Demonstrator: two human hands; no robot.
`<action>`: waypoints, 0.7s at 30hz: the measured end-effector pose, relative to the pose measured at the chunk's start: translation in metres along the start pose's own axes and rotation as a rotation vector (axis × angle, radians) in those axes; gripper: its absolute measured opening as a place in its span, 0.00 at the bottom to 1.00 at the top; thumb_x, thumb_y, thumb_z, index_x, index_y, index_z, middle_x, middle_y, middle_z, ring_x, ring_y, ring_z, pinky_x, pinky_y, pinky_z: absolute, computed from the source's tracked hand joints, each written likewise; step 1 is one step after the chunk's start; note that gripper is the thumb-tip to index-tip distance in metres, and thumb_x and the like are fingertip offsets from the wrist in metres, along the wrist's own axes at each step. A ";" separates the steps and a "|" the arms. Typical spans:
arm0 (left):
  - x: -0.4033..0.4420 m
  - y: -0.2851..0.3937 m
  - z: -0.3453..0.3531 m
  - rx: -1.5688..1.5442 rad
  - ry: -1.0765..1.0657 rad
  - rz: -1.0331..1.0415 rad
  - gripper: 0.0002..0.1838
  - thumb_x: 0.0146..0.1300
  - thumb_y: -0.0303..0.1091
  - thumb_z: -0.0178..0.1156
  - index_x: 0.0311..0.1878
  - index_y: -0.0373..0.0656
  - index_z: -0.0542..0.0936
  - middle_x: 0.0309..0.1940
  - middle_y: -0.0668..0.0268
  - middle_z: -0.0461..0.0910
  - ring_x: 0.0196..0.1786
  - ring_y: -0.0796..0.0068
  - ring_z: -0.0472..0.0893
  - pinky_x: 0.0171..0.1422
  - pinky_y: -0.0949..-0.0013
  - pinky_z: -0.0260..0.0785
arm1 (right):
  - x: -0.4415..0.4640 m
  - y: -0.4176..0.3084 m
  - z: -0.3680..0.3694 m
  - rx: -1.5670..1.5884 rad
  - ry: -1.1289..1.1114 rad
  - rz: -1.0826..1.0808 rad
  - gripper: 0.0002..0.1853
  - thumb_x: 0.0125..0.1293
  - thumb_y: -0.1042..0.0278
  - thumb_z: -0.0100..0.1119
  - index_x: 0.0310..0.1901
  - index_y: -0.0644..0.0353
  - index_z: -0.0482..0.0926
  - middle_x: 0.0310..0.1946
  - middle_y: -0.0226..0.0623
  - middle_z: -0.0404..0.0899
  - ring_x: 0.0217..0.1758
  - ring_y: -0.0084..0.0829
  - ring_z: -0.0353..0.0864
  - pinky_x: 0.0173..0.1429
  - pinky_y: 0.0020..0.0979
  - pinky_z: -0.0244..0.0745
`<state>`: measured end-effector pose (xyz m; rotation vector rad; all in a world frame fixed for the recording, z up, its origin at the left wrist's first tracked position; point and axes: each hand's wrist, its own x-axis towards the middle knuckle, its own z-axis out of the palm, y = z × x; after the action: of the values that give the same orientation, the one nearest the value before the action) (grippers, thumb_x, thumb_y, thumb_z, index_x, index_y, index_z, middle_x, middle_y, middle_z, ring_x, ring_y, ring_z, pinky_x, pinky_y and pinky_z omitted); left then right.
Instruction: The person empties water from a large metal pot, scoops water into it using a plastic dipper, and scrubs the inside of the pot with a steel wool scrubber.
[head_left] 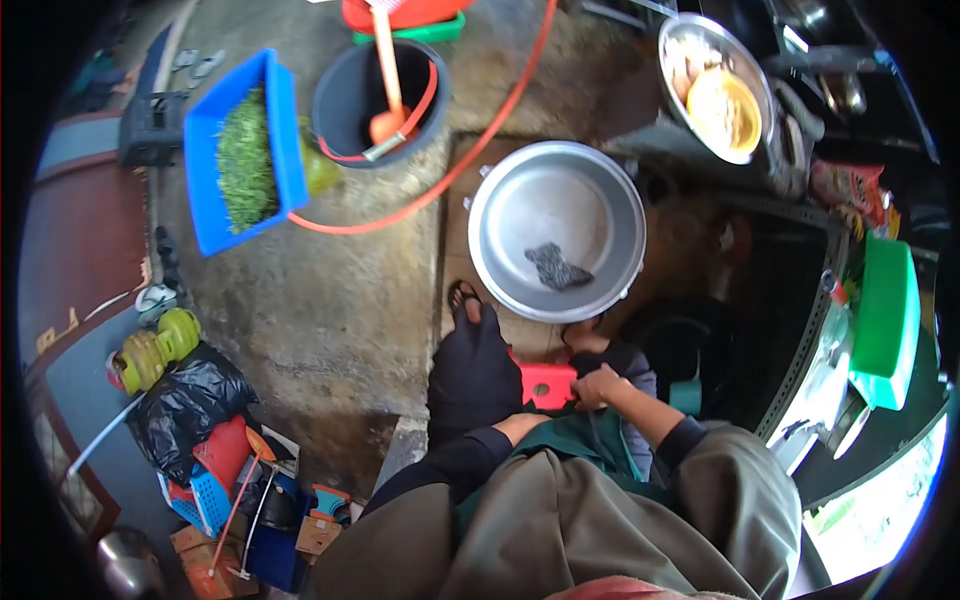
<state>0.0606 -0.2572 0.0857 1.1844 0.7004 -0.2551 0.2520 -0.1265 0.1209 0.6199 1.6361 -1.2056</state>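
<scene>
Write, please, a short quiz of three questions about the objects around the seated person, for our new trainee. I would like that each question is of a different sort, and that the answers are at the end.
1. Multiple choice: what colour is the tub that holds the leaves?
a) red
b) blue
c) white

2. True or false: the grey pad lies on the floor, outside the metal pot.

3. Fill in the missing word: the orange ladle leans inside the black ____.

Key
1. b
2. False: it lies inside, on the bottom.
3. bucket
</scene>
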 end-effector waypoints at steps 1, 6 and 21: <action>0.006 -0.005 0.005 -0.008 -0.035 -0.028 0.28 0.63 0.41 0.51 0.67 0.51 0.61 0.67 0.50 0.59 0.61 0.46 0.70 0.66 0.53 0.62 | 0.016 0.007 0.009 -0.089 -0.006 0.016 0.18 0.62 0.51 0.52 0.50 0.48 0.81 0.50 0.38 0.80 0.58 0.39 0.76 0.60 0.54 0.60; 0.044 -0.044 0.005 -0.024 -0.138 -0.119 0.26 0.62 0.40 0.50 0.65 0.51 0.63 0.65 0.50 0.61 0.61 0.46 0.71 0.65 0.53 0.63 | 0.137 0.040 0.056 -0.069 -0.168 0.112 0.22 0.60 0.50 0.55 0.56 0.44 0.77 0.57 0.34 0.76 0.60 0.42 0.73 0.61 0.61 0.60; 0.198 -0.168 -0.046 0.148 -0.168 -0.246 0.21 0.61 0.37 0.50 0.59 0.49 0.68 0.60 0.51 0.66 0.58 0.47 0.73 0.61 0.53 0.66 | 0.417 0.053 0.150 -0.044 -0.345 0.158 0.23 0.58 0.49 0.54 0.54 0.50 0.76 0.54 0.39 0.75 0.57 0.38 0.74 0.55 0.56 0.68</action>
<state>0.1064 -0.2452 -0.1739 1.2005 0.6879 -0.6151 0.1906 -0.3020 -0.2846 0.4738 1.2965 -1.0900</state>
